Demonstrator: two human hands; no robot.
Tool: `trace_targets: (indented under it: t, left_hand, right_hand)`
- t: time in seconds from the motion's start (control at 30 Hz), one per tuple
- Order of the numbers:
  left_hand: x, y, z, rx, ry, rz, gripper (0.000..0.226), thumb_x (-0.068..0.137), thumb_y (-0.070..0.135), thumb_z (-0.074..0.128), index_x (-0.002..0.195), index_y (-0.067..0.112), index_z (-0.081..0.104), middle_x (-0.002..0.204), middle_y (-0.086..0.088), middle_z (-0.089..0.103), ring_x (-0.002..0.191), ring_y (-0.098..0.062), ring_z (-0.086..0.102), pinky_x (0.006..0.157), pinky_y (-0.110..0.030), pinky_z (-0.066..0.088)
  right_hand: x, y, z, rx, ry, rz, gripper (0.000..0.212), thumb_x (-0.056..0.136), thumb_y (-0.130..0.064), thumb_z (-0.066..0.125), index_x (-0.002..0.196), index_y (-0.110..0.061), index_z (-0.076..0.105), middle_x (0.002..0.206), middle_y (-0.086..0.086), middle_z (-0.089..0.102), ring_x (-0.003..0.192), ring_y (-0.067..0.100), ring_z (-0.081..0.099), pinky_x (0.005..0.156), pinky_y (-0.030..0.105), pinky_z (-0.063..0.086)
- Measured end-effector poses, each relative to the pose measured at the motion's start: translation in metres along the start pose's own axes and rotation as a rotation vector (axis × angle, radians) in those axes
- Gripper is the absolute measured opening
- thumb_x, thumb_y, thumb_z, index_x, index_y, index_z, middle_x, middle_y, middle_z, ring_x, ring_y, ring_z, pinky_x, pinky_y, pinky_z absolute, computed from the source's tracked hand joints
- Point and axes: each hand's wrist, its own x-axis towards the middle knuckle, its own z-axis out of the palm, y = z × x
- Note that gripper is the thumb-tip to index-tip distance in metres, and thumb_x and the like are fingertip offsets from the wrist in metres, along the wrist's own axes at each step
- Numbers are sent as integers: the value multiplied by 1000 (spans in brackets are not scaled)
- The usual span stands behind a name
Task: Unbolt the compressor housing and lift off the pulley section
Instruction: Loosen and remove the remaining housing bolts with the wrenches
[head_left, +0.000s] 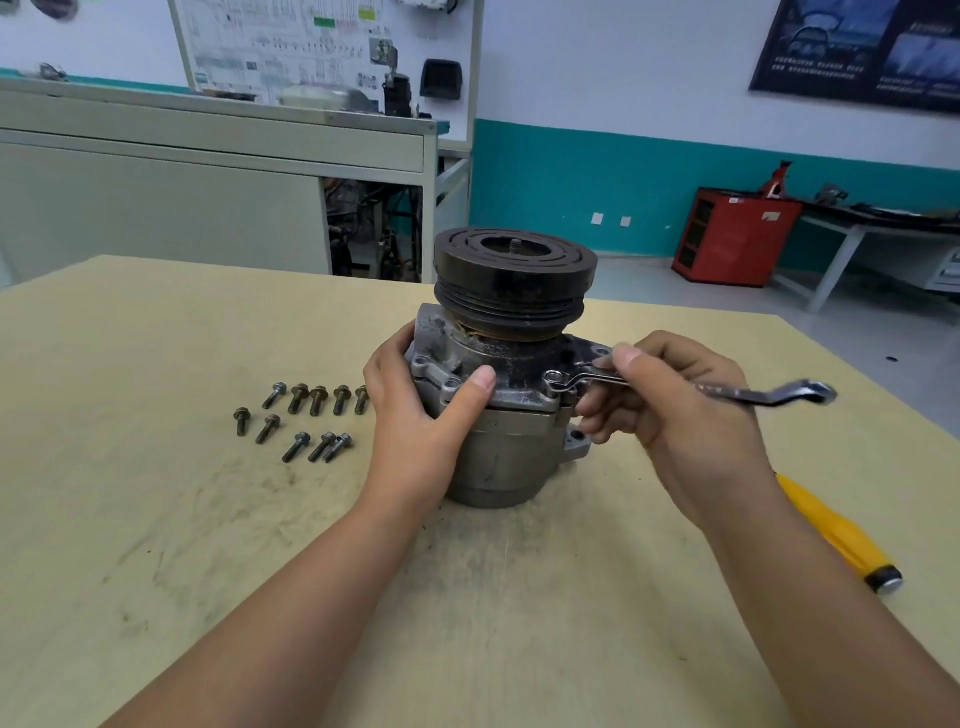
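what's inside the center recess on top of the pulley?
A short threaded shaft stub stands in the middle of the pulley recess. The near rim hides most of the recess floor, so any nut, clip or bearing lower down cannot be seen.

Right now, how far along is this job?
Done: ten loose bolts lie on the table. In hand: the left hand grips the housing while the right hand holds a wrench against the flange. Left: the pulley section still sits on top, not lifted.
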Motion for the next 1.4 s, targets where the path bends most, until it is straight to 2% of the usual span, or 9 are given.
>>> trace_targets:
  t: [0.1,0.2,0.4,0.6,0.73,0.87,1.07,1.2,1.4]
  left_hand:
    - [0,0,1,3,14,3,74,62,68,57,127,40,35,131,13,34,125,1,40,99,-15,34]
    - [0,0,0,2,11,-1,76,61,67,57,128,39,36,131,13,34,124,2,40,96,-9,34]
    - [0,3,-1,8,2,-9,75,60,68,56,127,40,35,134,11,33,120,10,38,87,4,31]
    - [-1,4,0,24,10,-2,62,71,52,61,126,39,35,133,10,34,125,-1,40,91,-2,32]
    - [-1,5,-1,22,9,1,63,71,50,61,127,38,35,133,9,33,126,-1,39,90,-1,31]
    - [-1,5,0,21,9,1,62,71,50,61,126,39,34,132,10,33,127,-3,39,92,-4,30]
    - [0,3,1,18,17,-7,64,71,52,60,127,39,34,134,10,32,119,5,41,84,8,29]
    - [0,1,1,10,10,5,61,72,52,60,126,41,34,133,10,32,112,25,33,81,10,27]
    - [1,2,1,6,6,0,62,71,53,60,126,41,34,133,12,31,109,26,35,78,10,28]
  right_hand:
    - [8,7,-2,316,-17,275,45,95,-22,42,61,-9,69,57,12,63,47,19,59,44,21,48]
    - [9,8,-2,403,30,260,48,97,-30,38,70,-6,69,58,10,64,49,16,61,46,19,48]
    - [-8,-5,10,-36,90,-152,21,72,-29,70,67,-10,62,63,12,69,55,27,67,51,26,54]
    - [-19,-1,23,-298,124,-228,16,84,-7,66,71,1,59,66,7,69,55,16,67,53,23,54]
    - [-22,3,26,-489,187,-304,20,83,-25,65,69,-14,58,61,10,64,55,28,63,54,47,52]
    - [-21,3,29,-553,190,-318,23,84,-27,61,68,-11,55,58,12,62,53,31,61,52,49,50]
    - [-8,-2,16,-157,87,-105,27,89,1,56,63,-5,54,58,11,67,49,24,64,48,27,53]
    - [0,0,8,91,-10,53,30,79,-12,59,50,-20,58,58,14,65,47,23,62,46,24,50]
    - [6,6,4,365,22,249,16,74,-17,55,59,-13,61,55,7,61,45,13,56,42,16,45]
